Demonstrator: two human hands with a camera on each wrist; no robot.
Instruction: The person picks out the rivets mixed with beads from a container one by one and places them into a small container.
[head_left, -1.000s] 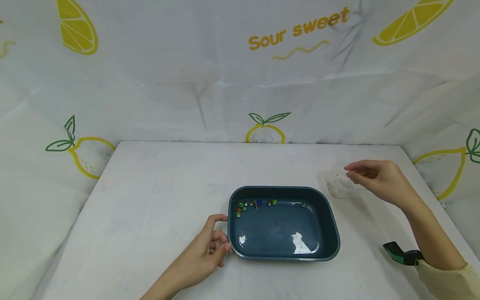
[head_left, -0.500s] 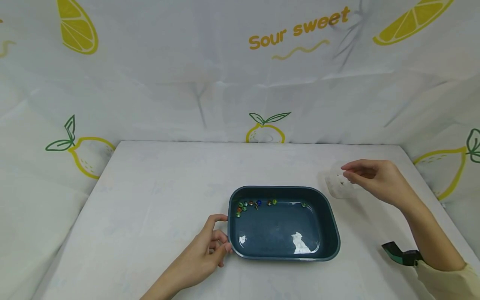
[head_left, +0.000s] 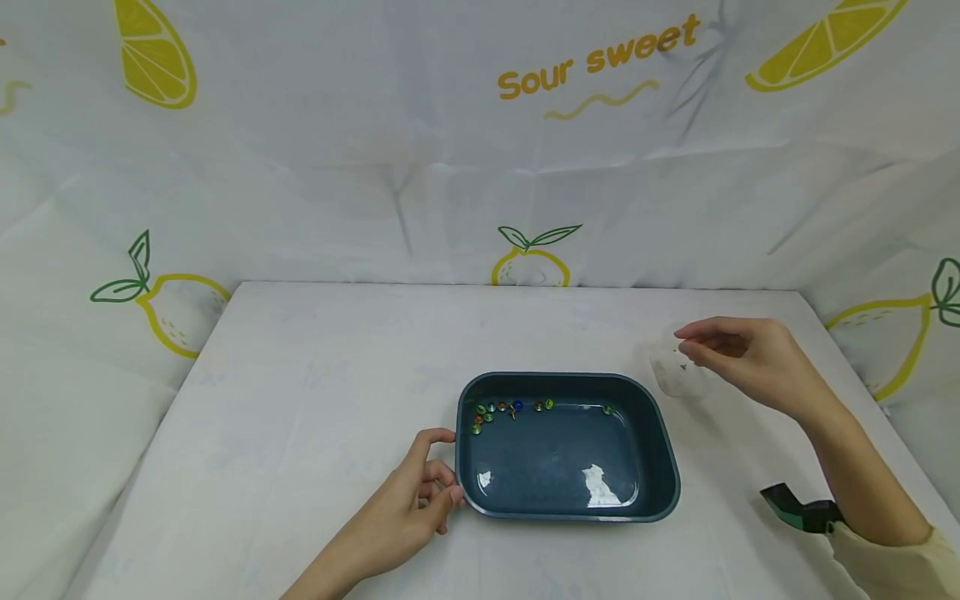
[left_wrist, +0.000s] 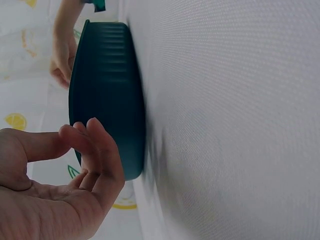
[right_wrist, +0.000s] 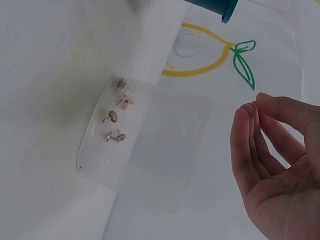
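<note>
My left hand [head_left: 408, 504] lies at the left side of a dark teal plastic basin [head_left: 566, 515], its loosely bent fingers against the rim and outer wall. Several glass marbles [head_left: 489, 408] and a small gold metal stud [head_left: 513, 414] are in the basin, mostly near its far left corner. Over a clear plastic box [head_left: 667, 379], right of the basin, hovers my right hand [head_left: 750, 362]. Its thumb and fingertips meet in the right wrist view, with nothing visible between them. Several copper-coloured metal studs [right_wrist: 114, 117] with round heads and short shanks lie along one side of the box.
Both things stand on a white-covered table [head_left: 300, 400]. A white curtain with lemon prints [head_left: 528, 267] hangs behind and at both sides. A black and green strap [head_left: 798, 510] is on the right wrist, beside a cream sleeve [head_left: 896, 558].
The right hand has drifted slightly left and up over the clear box. More of the studs in the box show in the head view. The left hand and the basin have stayed put.
</note>
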